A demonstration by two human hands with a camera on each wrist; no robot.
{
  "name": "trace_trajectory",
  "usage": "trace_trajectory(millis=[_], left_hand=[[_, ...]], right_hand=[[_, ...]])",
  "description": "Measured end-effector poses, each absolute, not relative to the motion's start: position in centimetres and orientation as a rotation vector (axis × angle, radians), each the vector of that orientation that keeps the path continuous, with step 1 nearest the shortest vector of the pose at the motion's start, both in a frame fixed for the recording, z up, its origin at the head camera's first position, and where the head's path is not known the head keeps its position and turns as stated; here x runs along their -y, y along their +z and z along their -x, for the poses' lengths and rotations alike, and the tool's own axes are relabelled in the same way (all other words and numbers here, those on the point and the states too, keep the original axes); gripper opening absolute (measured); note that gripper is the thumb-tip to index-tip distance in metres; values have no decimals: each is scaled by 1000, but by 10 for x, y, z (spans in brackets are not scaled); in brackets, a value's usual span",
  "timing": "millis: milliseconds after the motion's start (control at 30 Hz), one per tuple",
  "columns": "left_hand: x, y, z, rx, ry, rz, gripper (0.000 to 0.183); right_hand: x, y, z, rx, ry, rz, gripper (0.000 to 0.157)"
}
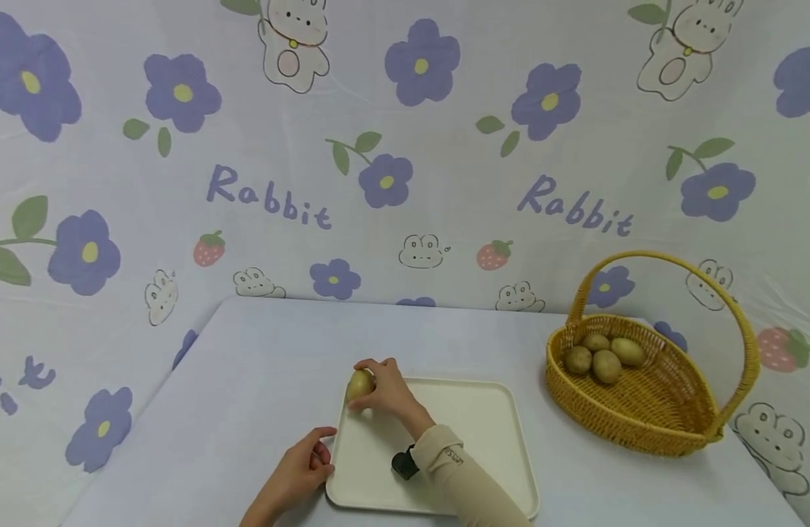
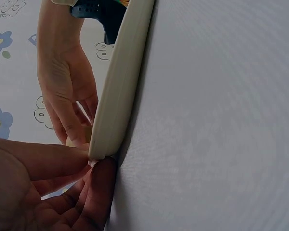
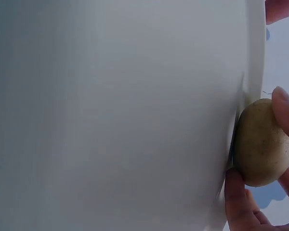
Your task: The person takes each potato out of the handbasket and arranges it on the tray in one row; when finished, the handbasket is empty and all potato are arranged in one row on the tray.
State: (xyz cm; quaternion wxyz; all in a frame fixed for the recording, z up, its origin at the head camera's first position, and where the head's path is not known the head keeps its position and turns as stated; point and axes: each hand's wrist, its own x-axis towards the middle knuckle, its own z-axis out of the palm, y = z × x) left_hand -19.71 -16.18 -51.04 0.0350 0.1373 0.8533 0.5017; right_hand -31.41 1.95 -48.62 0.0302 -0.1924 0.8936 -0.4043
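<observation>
A potato (image 1: pixel 360 387) sits at the far left corner of a cream tray (image 1: pixel 458 439). My right hand (image 1: pixel 390 394) reaches across the tray and holds this potato between thumb and fingers. In the right wrist view the potato (image 3: pixel 262 144) lies against the tray's raised edge, with fingertips on either side of it. At the tray's left side, my left hand (image 1: pixel 298 468) touches the rim. The left wrist view shows that hand's thumb on the tray's rim (image 2: pixel 120 91) and its curled fingers beneath, pinching the edge.
On the right of the white table (image 1: pixel 273 351) stands a yellow wicker basket (image 1: pixel 616 424) with a tall arched handle. Several potatoes (image 1: pixel 606 366) lie in its far left part. Behind the table hangs a cloth (image 1: pixel 444 146) printed with flowers and rabbits.
</observation>
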Motion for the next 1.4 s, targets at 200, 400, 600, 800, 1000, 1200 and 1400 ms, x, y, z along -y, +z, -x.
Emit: trace_trajectory(millis=[200,400,600,800,1000,1200,1400], left_hand=[[159,-509,199,-2636,1535,-439,49],[157,-510,201,-2667,1506,-427,50],[157,-511,200,-2651,1533,-394,50],[162,-514,201,-2652,1532,-372,50],[168,-516,199,-2640,1553,-389,50],[171,-518,198,-2581,1585,-464,51],[166,-518,200,-2541,1601,-491,51]], right_hand=[[-26,-480,313,-2732,-1224,589,77],[-47,-467,321,-2717,-1275,616,71],[-100,-440,335,-2727,-1461,458,60],[-186,-411,347,-2743,-1670,238,53],[-276,-390,344,-2782,-1701,63,57],[-345,-382,333,-2779,-1778,-145,62],[-392,-379,324,-2645,-1984,-412,42]])
